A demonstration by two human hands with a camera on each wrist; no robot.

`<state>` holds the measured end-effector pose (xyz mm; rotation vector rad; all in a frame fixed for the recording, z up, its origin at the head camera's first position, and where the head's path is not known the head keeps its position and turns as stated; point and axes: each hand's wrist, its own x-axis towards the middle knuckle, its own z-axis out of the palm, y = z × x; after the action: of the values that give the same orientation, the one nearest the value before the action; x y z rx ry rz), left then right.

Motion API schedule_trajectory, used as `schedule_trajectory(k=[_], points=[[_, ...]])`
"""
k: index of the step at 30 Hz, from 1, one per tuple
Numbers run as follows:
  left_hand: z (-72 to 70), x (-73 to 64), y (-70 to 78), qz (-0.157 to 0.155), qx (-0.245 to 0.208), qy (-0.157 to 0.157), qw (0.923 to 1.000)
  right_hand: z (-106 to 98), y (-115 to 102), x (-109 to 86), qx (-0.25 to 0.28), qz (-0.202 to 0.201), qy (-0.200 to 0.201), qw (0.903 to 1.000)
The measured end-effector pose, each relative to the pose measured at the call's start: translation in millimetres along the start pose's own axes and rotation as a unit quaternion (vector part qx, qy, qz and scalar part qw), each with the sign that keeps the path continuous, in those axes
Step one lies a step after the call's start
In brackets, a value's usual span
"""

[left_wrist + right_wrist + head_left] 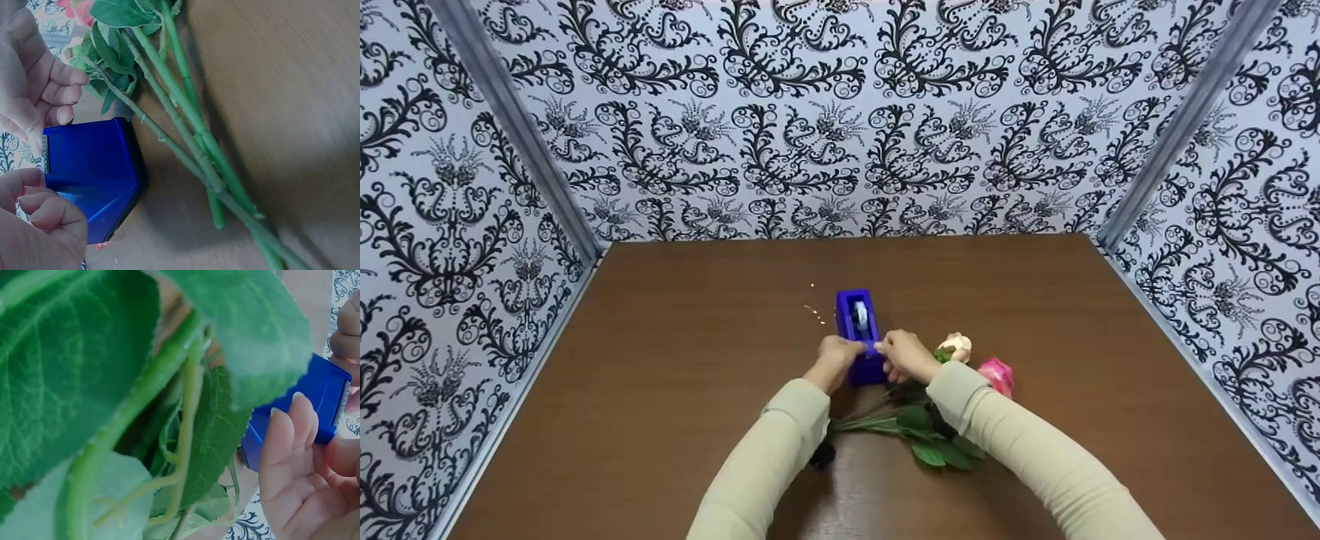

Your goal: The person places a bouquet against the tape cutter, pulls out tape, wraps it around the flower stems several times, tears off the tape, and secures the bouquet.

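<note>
Blue plastic, the tape dispenser point(93, 160) sits on the table point(697, 315) with its toothed edge point(342, 402) towards the person. The left hand point(834, 358) and right hand point(911, 354) meet there, fingers bent; I cannot tell whether they pinch tape. A clean tear would probably want one side anchored, a sharp pull across the teeth, and skin kept clear. Flower stems point(194, 117) lie nearby; avoid snagging them.

I see left hand point(42, 225) and right hand point(28, 79) at the blue dispenser point(93, 160); green stems point(197, 125) lie farther from the desk's point(292, 112) back edge.
</note>
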<state>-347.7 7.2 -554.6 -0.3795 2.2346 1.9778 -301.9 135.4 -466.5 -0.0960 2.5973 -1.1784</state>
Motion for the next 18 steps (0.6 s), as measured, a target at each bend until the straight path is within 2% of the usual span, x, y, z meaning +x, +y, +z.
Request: schedule_trajectory(k=[2,4,7,11,14,18], points=[[-7.0,-29.2,26.9,-0.030,-0.014,-0.011,0.9994,0,0,0.1,-0.003,0.002,0.001,1.0000],[-13.7,-58.8,56.8,-0.082,-0.013,-0.021,0.9964,0,0,0.7,-0.005,0.004,0.000,1.0000],[-21.2,-81.1,81.9,-0.101,-0.050,-0.042,0.9927,0,-1,1.8,-0.006,0.010,-0.008,0.9999],[-27.2,-76.9,97.3,-0.113,-0.093,-0.052,0.9878,-1,-4,1.9,-0.012,0.015,-0.017,0.9997],[-27.9,-65.2,94.4,-0.126,-0.078,-0.052,0.9876,-1,-5,1.8,-0.016,0.024,-0.017,0.9995],[-28.6,-70.0,92.4,-0.145,-0.091,-0.051,0.9839,1,-4,2.3,-0.009,0.032,-0.011,0.9994]])
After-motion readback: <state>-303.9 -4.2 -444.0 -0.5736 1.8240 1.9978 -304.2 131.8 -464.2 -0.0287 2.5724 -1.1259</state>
